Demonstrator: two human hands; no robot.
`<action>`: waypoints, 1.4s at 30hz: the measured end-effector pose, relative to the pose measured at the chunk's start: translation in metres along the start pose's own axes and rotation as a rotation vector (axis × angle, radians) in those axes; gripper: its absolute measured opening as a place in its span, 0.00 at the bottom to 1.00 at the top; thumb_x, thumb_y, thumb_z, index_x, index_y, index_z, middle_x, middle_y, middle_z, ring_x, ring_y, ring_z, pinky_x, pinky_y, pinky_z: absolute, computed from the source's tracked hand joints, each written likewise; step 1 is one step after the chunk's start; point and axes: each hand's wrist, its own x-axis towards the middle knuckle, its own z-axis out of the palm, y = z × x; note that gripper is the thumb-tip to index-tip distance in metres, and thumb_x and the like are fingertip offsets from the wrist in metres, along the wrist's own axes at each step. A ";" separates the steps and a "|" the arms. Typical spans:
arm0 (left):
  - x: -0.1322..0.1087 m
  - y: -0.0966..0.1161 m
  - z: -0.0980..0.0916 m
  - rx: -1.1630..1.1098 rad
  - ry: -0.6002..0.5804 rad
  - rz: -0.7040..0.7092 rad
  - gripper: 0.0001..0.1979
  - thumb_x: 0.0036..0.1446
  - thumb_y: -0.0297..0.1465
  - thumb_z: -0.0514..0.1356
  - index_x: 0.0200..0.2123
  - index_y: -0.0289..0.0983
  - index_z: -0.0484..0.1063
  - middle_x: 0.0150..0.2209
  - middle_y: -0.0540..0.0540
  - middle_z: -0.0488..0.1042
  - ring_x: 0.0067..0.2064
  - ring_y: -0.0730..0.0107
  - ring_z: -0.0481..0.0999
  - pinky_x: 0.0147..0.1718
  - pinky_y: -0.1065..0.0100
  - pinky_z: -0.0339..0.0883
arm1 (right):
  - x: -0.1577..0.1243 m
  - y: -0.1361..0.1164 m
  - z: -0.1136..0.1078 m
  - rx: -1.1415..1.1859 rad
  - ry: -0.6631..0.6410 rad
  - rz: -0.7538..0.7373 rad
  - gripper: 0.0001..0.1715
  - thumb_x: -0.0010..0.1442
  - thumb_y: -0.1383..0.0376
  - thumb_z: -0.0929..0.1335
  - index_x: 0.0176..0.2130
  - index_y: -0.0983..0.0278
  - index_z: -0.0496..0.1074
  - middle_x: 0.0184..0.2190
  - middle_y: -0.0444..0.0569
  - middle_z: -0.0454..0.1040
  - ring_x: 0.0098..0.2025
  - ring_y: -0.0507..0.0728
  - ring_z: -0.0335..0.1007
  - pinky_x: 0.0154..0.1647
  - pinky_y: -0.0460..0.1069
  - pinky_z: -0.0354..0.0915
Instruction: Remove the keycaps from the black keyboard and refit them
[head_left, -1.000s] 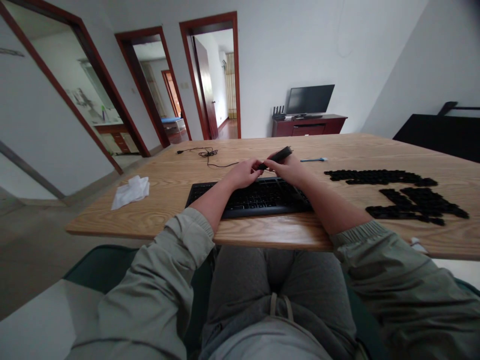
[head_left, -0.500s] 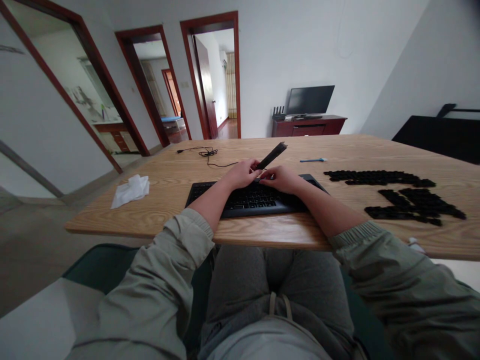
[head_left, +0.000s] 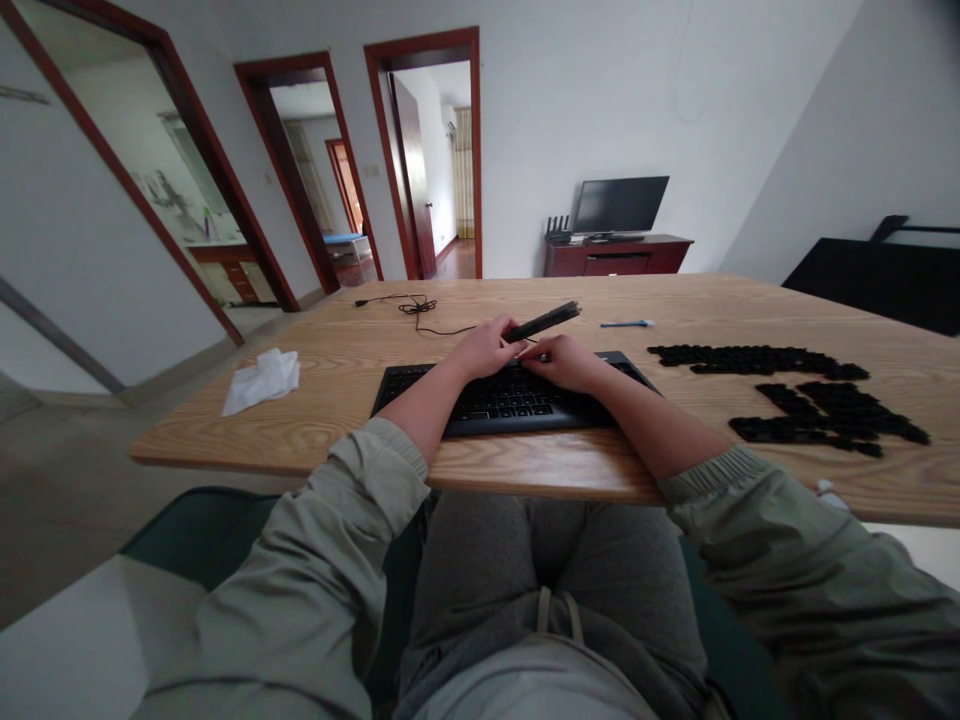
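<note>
A black keyboard (head_left: 510, 405) lies near the front edge of the wooden table, with my forearms crossing over it. My left hand (head_left: 486, 345) rests above its far side, fingers closed around a long, dark stick-like object with a ragged tip (head_left: 553, 318), which slants up to the right. Beside it, my right hand (head_left: 559, 358) is low over the keys, thumb and fingers pinched together near my left fingertips. What lies within that pinch is hidden. The middle of the keyboard's far edge is covered by both hands.
Black keycaps lie in rows (head_left: 757, 360) and groups (head_left: 847, 410) to the right. Behind them is a blue-handled brush (head_left: 626, 324). A coiled cable (head_left: 418, 306) runs toward the keyboard. Crumpled white tissue (head_left: 262, 380) lies on the left of the table (head_left: 337, 440).
The dark stick-like object in my left hand has tipped lower, its ragged end now nearer the table. My hands have otherwise hardly moved.
</note>
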 end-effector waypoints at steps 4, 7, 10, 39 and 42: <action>0.000 -0.003 0.002 -0.003 -0.006 -0.003 0.12 0.59 0.36 0.60 0.43 0.36 0.69 0.38 0.46 0.76 0.35 0.68 0.74 0.38 0.66 0.67 | 0.006 0.004 0.002 -0.005 0.018 0.012 0.14 0.62 0.63 0.67 0.41 0.64 0.82 0.37 0.53 0.82 0.36 0.59 0.76 0.39 0.50 0.67; 0.001 -0.005 0.002 0.011 -0.002 0.002 0.12 0.59 0.37 0.60 0.43 0.36 0.69 0.39 0.46 0.76 0.35 0.68 0.73 0.38 0.66 0.66 | 0.010 0.003 0.003 -0.054 0.021 0.006 0.15 0.63 0.63 0.66 0.43 0.64 0.82 0.37 0.53 0.82 0.37 0.59 0.76 0.39 0.50 0.66; 0.001 -0.006 0.002 0.024 -0.004 0.023 0.12 0.60 0.37 0.60 0.43 0.36 0.69 0.40 0.45 0.76 0.36 0.67 0.74 0.38 0.65 0.66 | 0.011 0.002 0.003 -0.109 0.032 0.001 0.15 0.64 0.62 0.66 0.43 0.64 0.81 0.37 0.54 0.82 0.36 0.58 0.75 0.39 0.49 0.65; 0.000 -0.009 0.006 0.057 0.125 -0.074 0.06 0.51 0.31 0.58 0.33 0.39 0.64 0.29 0.51 0.69 0.32 0.68 0.67 0.33 0.65 0.60 | 0.000 0.003 0.005 -0.044 0.023 -0.026 0.14 0.58 0.68 0.66 0.41 0.65 0.80 0.37 0.51 0.80 0.38 0.57 0.74 0.42 0.49 0.65; 0.000 -0.010 0.006 0.055 0.132 -0.041 0.05 0.52 0.31 0.57 0.34 0.38 0.67 0.31 0.50 0.71 0.34 0.67 0.69 0.35 0.65 0.62 | -0.002 0.001 0.003 -0.062 0.032 -0.047 0.15 0.57 0.69 0.67 0.42 0.65 0.80 0.36 0.51 0.80 0.36 0.56 0.73 0.40 0.49 0.65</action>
